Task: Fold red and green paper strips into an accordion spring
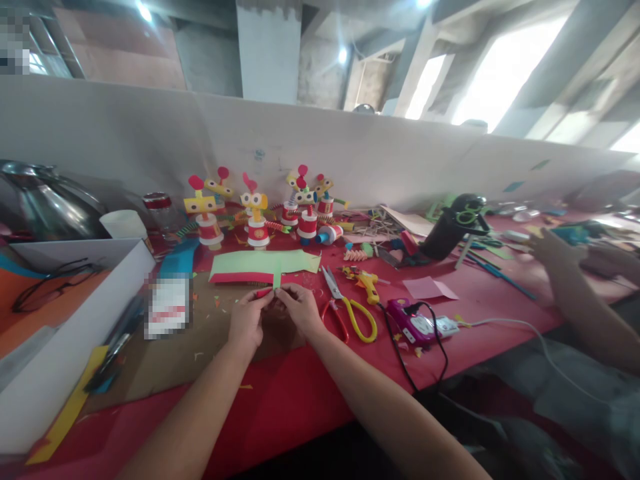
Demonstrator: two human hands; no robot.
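Note:
My left hand [247, 317] and my right hand [301, 310] meet over a brown board, fingertips pinched together. Between them a narrow light green paper strip [277, 272] stands up. A bit of red paper [264, 292] shows at my left fingertips, and the joint between the two papers is hidden by my fingers. Just beyond lies a light green paper sheet [260, 261] with a red paper strip [240, 277] along its near edge. Right of my hands are scissors [345, 307] with red and yellow handles, blades apart, and a yellow glue gun [367, 285].
Several paper-cup figures [259, 230] stand at the back. A white box [65, 333] with glasses is on the left, near a steel jug [55, 200]. A purple power strip [413, 323] with cables and a black holder [453, 230] are right. Another person's arm reaches in there.

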